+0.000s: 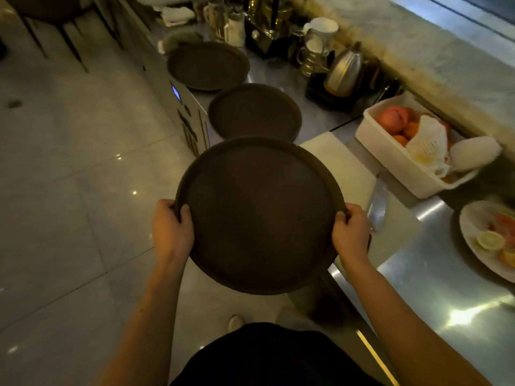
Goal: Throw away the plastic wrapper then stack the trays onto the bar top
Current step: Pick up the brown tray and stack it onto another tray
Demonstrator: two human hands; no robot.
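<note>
A round dark brown tray [259, 213] is held up in front of me over the counter's left edge. My left hand [171, 228] grips its left rim and my right hand [351, 232] grips its right rim. Two more round dark trays lie flat on the steel counter beyond it: a middle one [255, 112] and a far one [207, 65]. The raised marble bar top [434, 59] runs along the right side above the counter. No plastic wrapper is in sight.
A white cutting board [342, 162] with a knife [377, 207] lies right of the held tray. A white bin of fruit [412, 151], a plate of sliced fruit [490, 240], a kettle [345, 68], mugs and bottles crowd the counter's right. Tiled floor [69, 176] lies left.
</note>
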